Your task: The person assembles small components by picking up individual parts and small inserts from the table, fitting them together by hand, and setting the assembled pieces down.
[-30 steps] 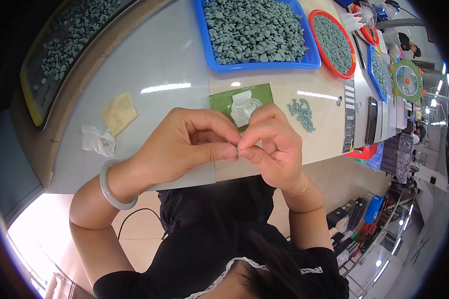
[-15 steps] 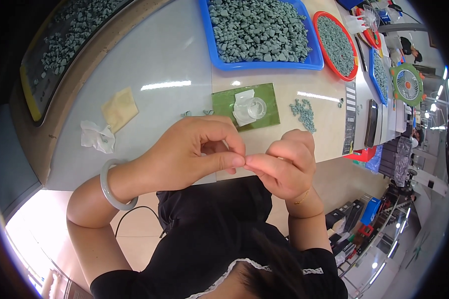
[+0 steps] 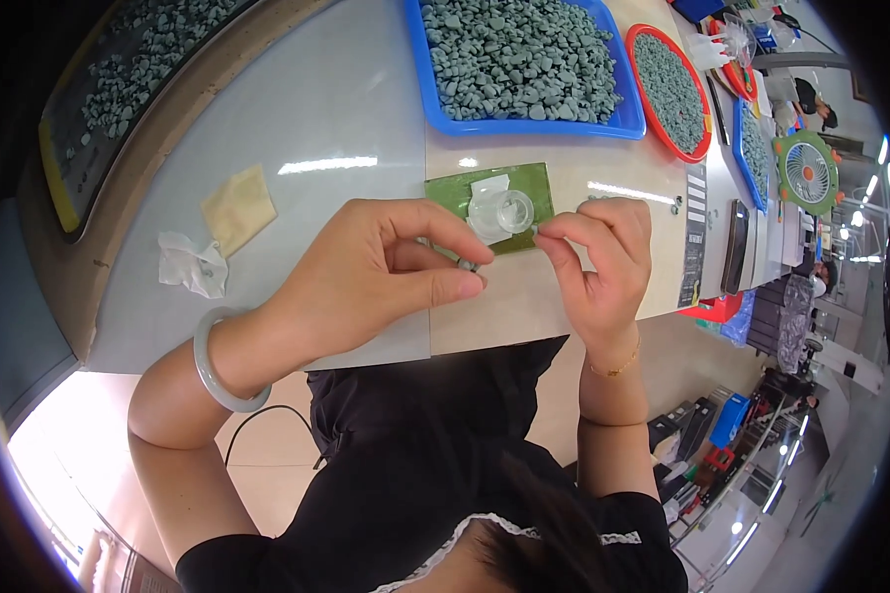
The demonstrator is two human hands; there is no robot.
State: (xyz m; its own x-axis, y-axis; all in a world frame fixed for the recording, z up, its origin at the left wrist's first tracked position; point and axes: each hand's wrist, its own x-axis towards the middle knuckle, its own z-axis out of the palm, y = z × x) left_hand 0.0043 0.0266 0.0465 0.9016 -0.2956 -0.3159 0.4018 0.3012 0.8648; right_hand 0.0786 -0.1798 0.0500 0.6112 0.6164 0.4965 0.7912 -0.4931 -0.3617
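Grey-green stone (image 3: pixel 469 265) is pinched in the grip of the left hand (image 3: pixel 366 267), just on the wearer's side of the green pad (image 3: pixel 448 196). Grip of the right hand (image 3: pixel 608 262) looks pressed together by the pad's right edge, can't tell if on anything. I'd call this piece mid-handling, not set down yet; loads more sit in the blue tray (image 3: pixel 539 128) beyond the pad. Fingers hide most of it, and the tray's far end is cut off.

The cup (image 3: pixel 515 211) stands on the mat (image 3: pixel 449 191), left of the right hand (image 3: pixel 605 265). Behind the mat lies the tray (image 3: pixel 554 127) of stones (image 3: pixel 524 59), the basket (image 3: pixel 706 148) at its right. The cloth (image 3: pixel 238 211) lies well left.
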